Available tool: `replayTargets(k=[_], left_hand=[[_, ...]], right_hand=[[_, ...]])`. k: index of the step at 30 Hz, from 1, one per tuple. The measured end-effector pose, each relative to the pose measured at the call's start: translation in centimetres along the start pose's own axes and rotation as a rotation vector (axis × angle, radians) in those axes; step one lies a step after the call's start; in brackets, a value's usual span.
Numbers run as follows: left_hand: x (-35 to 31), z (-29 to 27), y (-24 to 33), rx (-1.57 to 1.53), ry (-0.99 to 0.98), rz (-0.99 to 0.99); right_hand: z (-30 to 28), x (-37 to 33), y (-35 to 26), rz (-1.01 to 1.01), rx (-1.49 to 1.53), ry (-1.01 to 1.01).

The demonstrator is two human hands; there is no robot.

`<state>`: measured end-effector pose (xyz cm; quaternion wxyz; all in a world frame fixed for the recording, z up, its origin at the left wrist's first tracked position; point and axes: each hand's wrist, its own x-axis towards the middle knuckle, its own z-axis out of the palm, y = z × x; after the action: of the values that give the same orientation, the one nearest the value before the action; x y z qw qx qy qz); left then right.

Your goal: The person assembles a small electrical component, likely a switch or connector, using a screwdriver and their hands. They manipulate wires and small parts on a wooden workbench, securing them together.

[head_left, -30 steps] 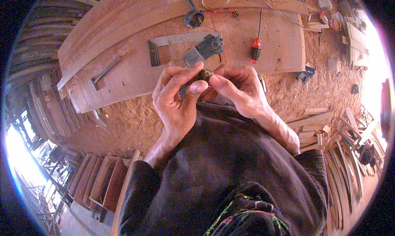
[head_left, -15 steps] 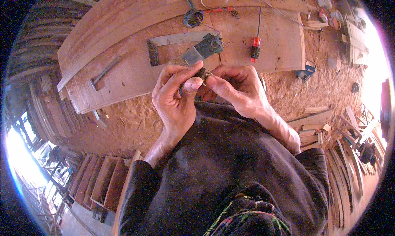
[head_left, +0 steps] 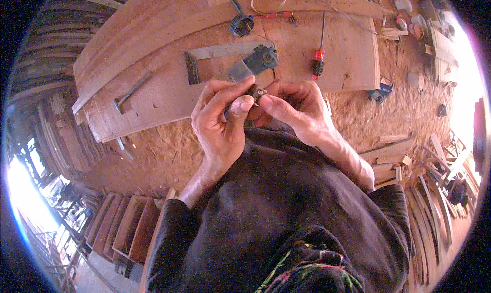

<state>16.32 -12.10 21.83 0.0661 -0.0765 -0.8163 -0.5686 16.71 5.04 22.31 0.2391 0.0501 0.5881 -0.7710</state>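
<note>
- The small dark part (head_left: 257,92) is held up in front of the dark shirt (head_left: 286,190), between both sets of fingertips.
- It is pinched from its left by the thumb and forefinger of the left hand (head_left: 217,121); its right end is met by the thumb of the right hand (head_left: 304,116), whose curled fingers are partly hidden behind it.
- Neither hand is clearly nearer; the long axis cannot be made out, so much being covered.
- The near edge of the workbench (head_left: 163,93) is overlapped by the hands; their height above it cannot be told.
- Just beyond the fingertips, forward room is narrowed by a grey-blue tool body (head_left: 262,59); more room is left sideways.
- Farther off, a hammer (head_left: 132,93) is seen leftward, a red-and-black screwdriver (head_left: 318,58) rightward.
</note>
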Motion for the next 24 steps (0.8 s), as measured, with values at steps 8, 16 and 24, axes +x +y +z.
replayTargets(k=[8,16,24], left_hand=[[0.2,-0.2,0.5,0.032,-0.014,-0.043],[0.5,-0.6,0.6,-0.038,-0.054,0.001],[0.7,-1.4,0.8,-0.110,-0.127,0.002]], right_hand=[[0.2,-0.1,-0.6,0.050,0.050,0.011],[0.3,-0.4,-1.8,0.001,-0.215,0.071],[0.0,-0.1,-1.3,-0.494,-0.681,0.185]])
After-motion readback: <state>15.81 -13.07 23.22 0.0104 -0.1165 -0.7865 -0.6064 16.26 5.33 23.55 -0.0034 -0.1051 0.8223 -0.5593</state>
